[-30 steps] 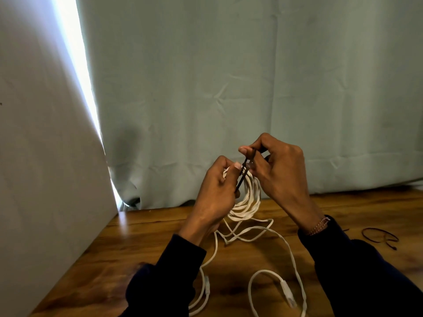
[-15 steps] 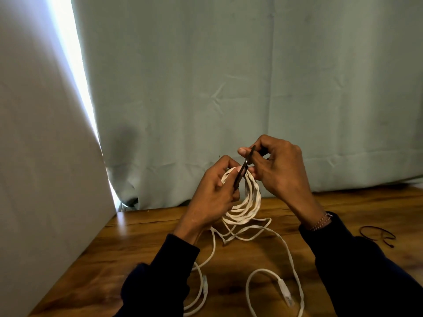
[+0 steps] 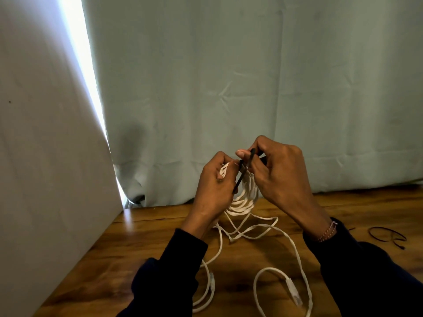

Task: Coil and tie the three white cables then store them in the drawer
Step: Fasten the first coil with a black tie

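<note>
A coil of flat white cable (image 3: 246,193) is held upright above the wooden table (image 3: 146,243). My left hand (image 3: 214,186) grips the coil's top left side. My right hand (image 3: 278,172) pinches a thin black tie (image 3: 245,170) that slants across the coil between both hands. Loose white cable (image 3: 295,248) trails down from the coil onto the table, with a plug end (image 3: 293,291) lying near the front and another connector (image 3: 212,281) by my left sleeve. The coil's far side is hidden behind my fingers.
A second black tie (image 3: 386,235) lies on the table at the right. A pale green curtain (image 3: 251,88) hangs right behind the table. A white panel (image 3: 45,156) stands along the table's left side, with a bright gap beside it.
Both hands stayed at the coil's top. My right hand's fingers shifted slightly on the black tie; the coil and the loose cable kept their place.
</note>
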The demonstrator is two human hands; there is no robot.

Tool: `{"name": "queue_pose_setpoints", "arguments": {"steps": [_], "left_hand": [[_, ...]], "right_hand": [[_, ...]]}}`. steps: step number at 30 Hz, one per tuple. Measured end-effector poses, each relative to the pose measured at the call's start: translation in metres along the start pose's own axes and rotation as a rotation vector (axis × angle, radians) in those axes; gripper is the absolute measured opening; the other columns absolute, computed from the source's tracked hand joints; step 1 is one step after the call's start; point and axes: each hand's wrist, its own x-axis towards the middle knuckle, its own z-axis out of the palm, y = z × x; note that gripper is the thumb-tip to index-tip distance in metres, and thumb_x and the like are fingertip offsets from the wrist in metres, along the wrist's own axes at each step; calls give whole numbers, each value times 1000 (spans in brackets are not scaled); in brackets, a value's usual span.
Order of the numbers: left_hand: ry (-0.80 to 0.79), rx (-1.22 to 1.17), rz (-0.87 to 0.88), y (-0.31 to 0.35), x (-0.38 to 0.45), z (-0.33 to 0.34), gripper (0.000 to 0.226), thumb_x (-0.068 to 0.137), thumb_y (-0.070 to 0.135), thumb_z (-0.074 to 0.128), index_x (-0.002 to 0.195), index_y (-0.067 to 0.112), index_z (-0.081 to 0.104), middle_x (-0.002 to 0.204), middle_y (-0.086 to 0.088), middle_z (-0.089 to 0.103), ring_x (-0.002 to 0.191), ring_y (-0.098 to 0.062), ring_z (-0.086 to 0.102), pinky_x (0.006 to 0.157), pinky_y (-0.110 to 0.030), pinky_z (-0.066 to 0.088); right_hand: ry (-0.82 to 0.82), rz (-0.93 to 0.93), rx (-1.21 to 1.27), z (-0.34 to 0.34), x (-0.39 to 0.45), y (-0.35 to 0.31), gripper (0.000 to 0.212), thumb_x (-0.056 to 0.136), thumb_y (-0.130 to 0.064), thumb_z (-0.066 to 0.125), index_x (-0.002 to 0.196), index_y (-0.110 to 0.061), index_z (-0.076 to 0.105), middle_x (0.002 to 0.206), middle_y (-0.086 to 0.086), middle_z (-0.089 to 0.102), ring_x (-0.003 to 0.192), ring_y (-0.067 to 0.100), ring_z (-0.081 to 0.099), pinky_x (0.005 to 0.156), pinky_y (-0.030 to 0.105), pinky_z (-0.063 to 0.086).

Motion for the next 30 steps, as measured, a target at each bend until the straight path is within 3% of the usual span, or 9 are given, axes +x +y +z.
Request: {"name": "queue_pose_setpoints", "arguments": {"steps": [5, 9, 15, 18, 21, 26, 30], "left_hand": [[66, -47, -46, 1, 0, 2, 21, 104, 33, 48, 97, 14, 54, 70, -6, 50, 57, -16, 47, 48, -27, 40], [133, -103, -97, 4, 0, 4, 23, 105, 35, 46, 101, 15, 56, 70, -4, 53, 55, -10, 46, 46, -26, 38], [165, -287, -136, 10, 0, 4, 20, 105, 25, 48, 101, 9, 60, 74, -2, 58, 60, -8, 48, 50, -24, 41], [218, -252, -129, 10, 3, 0, 24, 104, 26, 52, 102, 5, 65, 81, -14, 65, 69, -14, 56, 60, -24, 49], [240, -223, -121, 9, 4, -4, 23, 103, 27, 53, 101, 11, 70, 95, -19, 69, 78, -19, 59, 68, -27, 51], [202, -316, -135, 9, 6, -6, 22, 102, 21, 55, 104, 4, 68, 79, -7, 62, 68, -13, 51, 56, -21, 46], [162, -336, -137, 8, 5, -7, 18, 96, 18, 64, 104, 2, 66, 72, -1, 68, 60, -7, 59, 51, -21, 45]], "right_hand": [[-31, -59, 42, 6, 0, 4, 16, 93, -25, 71, 87, -11, 71, 81, -1, 68, 71, 8, 63, 64, 21, 56], [-95, -91, 98, 7, 2, 7, 11, 88, -17, 76, 92, -7, 74, 98, 4, 60, 89, 16, 66, 75, 28, 61], [-142, -193, 43, 1, 4, 6, 16, 83, -23, 78, 91, -9, 78, 96, 4, 61, 86, 17, 67, 71, 27, 59], [-157, -287, -95, 0, 3, 7, 11, 81, -19, 81, 89, -11, 79, 97, 6, 61, 78, 14, 62, 64, 22, 54], [-184, -307, -160, 1, -1, 4, 14, 80, -21, 80, 91, -11, 79, 99, 9, 63, 77, 19, 65, 63, 29, 57], [-219, -279, -238, 8, -6, -2, 15, 82, -9, 80, 96, -7, 78, 114, 14, 65, 75, 23, 71, 64, 33, 62], [-238, -266, -239, 8, -9, 0, 23, 80, -3, 80, 103, -8, 77, 119, 18, 68, 83, 29, 74, 70, 34, 61]]}}
